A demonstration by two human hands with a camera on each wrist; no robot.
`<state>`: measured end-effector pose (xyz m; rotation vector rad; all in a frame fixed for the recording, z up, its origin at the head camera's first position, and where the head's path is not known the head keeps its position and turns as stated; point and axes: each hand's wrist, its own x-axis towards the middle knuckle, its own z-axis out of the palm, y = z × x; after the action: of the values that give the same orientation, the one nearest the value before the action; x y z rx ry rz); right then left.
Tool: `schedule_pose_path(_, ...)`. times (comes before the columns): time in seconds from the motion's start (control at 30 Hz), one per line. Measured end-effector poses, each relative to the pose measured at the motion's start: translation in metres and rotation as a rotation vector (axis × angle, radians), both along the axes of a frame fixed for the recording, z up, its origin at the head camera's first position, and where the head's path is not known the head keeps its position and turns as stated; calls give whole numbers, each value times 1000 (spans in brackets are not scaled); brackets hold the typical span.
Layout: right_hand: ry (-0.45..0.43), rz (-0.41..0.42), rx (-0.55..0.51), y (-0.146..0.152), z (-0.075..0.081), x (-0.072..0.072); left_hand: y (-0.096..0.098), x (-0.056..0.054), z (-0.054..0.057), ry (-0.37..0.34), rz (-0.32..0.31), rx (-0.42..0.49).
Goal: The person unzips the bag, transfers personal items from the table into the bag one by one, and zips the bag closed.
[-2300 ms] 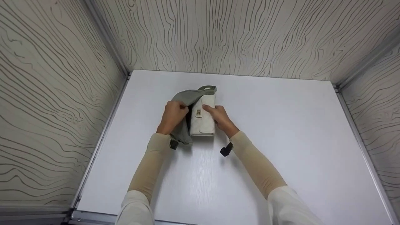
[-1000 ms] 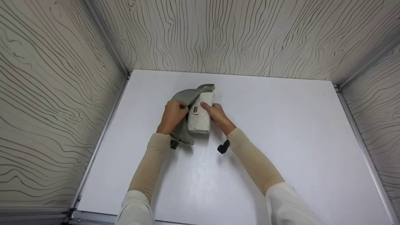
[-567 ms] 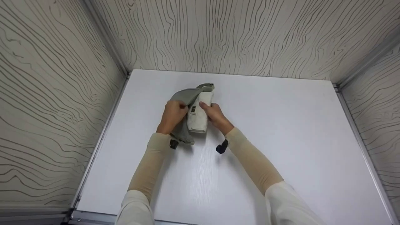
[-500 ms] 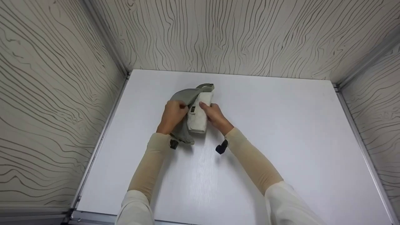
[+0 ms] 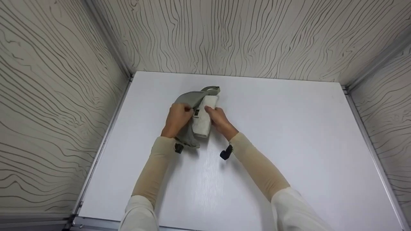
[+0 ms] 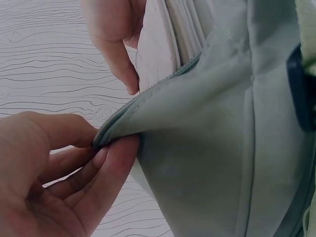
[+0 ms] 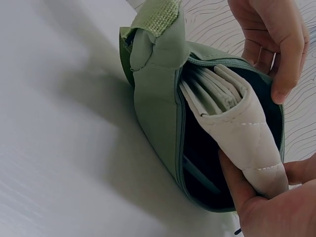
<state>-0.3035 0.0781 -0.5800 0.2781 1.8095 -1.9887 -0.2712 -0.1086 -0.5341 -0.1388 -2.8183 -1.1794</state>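
Note:
A grey-green zippered bag (image 5: pixel 190 98) stands on the white table, its zipper undone. With thumb and fingers my left hand (image 5: pixel 178 116) pinches the zipper edge (image 6: pixel 143 94) and holds the opening apart. My right hand (image 5: pixel 221 120) grips a cream quilted wallet (image 5: pixel 202 124) with a small metal clasp. In the right wrist view the wallet (image 7: pixel 249 133) is tilted, partly inside the dark mouth of the bag (image 7: pixel 155 111), its folded layers showing. The right-hand fingers (image 7: pixel 234 180) reach into the opening beneath it. The bag's depth is mostly hidden.
A woven strap loop (image 5: pixel 211 89) sticks up at the bag's far end. The white tabletop (image 5: pixel 289 134) stretches around the bag. Wood-grain patterned walls (image 5: pixel 224 38) enclose the table at the back and sides. Small black wrist cameras (image 5: pixel 226 152) hang below the cuffs.
The right hand has moved left with the wallet, bringing it closer against the bag opening and turning its clasp face toward the left. The left hand keeps its pinch on the bag edge.

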Motion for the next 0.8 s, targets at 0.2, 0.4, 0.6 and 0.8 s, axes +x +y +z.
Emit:
schedule_pose_path(0.2, -5, 9, -61, -1, -4, 1, 1, 1, -3, 33, 10, -36)
schedule_pose_path(0.4, -14, 7, -91, -1, -5, 0, 2, 1, -3, 62, 11, -57)
schedule_pose_path(0.6, -31, -2, -97, -2, -5, 0, 3, 1, -3, 69, 5, -57)
schedule_pose_path(0.8, -45, -8, -58, -1, -5, 0, 3, 1, -4, 65, 15, -41)
